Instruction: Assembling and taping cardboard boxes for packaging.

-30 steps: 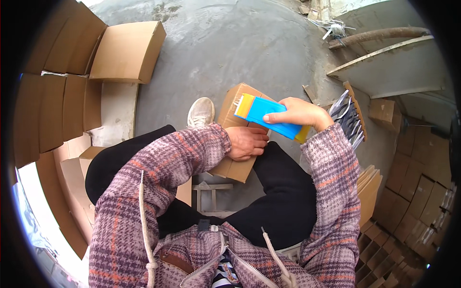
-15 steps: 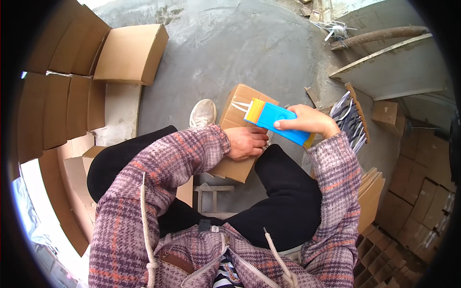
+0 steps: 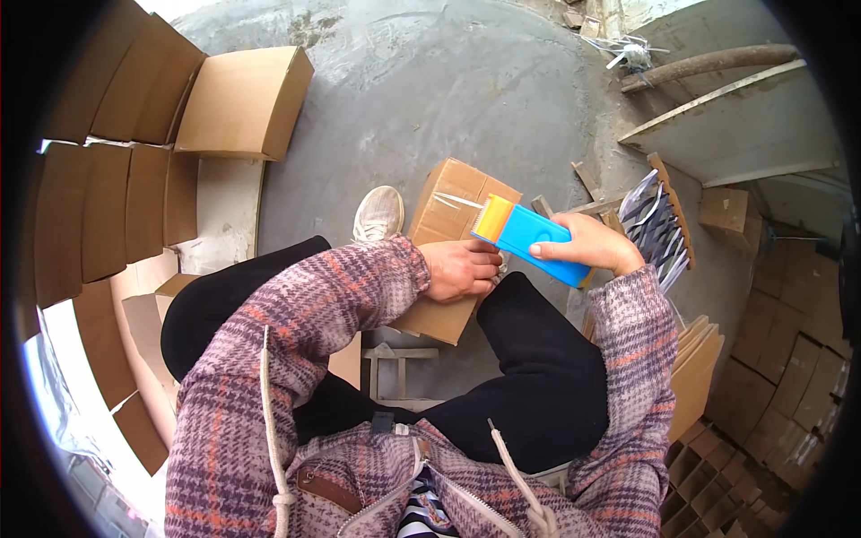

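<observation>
A closed brown cardboard box (image 3: 451,184) lies tilted between my knees, with a thin white strip across its far end. My left hand (image 3: 459,269) presses on the box, its fingers bent and close together over the right edge; the fingertips are partly hidden. In my right hand (image 3: 594,242) is a flat blue tool with a yellow toothed-looking end (image 3: 534,235), gripped with the thumb on top. Its yellow end points left, just over the box's right edge beside my left fingers. I cannot tell what kind of tool it is.
Brown cartons (image 3: 238,99) are stacked at the left. On the right stand a wooden rack with black and white strips (image 3: 653,220) and flat cardboard sheets (image 3: 695,368). A low wooden frame (image 3: 399,354) is between my legs; grey concrete floor (image 3: 430,85) lies ahead.
My right hand has drawn the blue and yellow tool slightly to the right and nearer, away from the white strip on the box. My left hand stays in place.
</observation>
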Tool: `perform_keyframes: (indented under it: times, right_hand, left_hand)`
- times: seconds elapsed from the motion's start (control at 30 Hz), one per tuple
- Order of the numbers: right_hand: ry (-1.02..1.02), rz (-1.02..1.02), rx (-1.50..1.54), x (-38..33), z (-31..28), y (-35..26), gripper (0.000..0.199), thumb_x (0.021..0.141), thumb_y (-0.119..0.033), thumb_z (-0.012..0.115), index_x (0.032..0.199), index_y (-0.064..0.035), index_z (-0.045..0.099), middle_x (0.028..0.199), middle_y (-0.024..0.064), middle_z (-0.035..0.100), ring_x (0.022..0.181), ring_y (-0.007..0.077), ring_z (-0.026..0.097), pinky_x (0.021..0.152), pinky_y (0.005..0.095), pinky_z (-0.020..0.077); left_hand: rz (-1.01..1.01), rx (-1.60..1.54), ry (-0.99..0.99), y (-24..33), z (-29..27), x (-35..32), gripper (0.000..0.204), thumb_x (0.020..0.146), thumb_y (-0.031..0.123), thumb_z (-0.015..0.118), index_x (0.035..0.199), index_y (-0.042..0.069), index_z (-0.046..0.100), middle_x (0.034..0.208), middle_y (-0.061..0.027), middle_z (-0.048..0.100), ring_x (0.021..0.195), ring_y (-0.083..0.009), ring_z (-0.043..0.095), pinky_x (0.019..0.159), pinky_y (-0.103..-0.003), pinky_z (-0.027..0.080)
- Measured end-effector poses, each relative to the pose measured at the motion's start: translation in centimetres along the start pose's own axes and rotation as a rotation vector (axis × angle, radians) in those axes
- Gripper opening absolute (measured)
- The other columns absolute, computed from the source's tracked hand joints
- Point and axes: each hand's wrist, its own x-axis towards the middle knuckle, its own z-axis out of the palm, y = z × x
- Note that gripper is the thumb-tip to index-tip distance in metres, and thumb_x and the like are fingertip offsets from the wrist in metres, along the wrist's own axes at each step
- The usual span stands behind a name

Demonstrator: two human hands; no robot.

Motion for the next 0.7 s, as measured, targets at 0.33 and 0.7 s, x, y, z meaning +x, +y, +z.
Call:
perform_keyframes:
  times: [0.33, 0.7]
  right_hand:
    - [-0.009, 0.127, 0.182, -1.8, 0.3, 7.5, 0.062, 0.073, -0.050, 0.068, 0.103, 0.0038, 0.059, 0.088, 0.0106, 0.063, 0.082, 0.0145, 0.059, 0.074, 0.0285, 0.0475]
    - [-0.006, 0.123, -0.012, 2.0, 0.5, 7.5, 0.074, 0.067, -0.060, 0.066, 0.104, 0.0037, 0.063, 0.095, 0.0179, 0.065, 0.084, 0.0257, 0.064, 0.073, 0.0348, 0.0496]
  left_hand:
    - [0.001, 0.014, -0.075, 0.1, -0.4, 0.0, 0.025, 0.073, 0.019, 0.057, 0.093, 0.005, 0.058, 0.111, -0.0137, 0.057, 0.118, -0.0285, 0.047, 0.102, -0.044, 0.032]
    - [-0.065, 0.017, -0.250, 0.1, -1.2, 0.5, 0.029, 0.072, 0.019, 0.059, 0.099, 0.007, 0.059, 0.115, -0.0092, 0.055, 0.124, -0.0225, 0.042, 0.106, -0.066, 0.013]
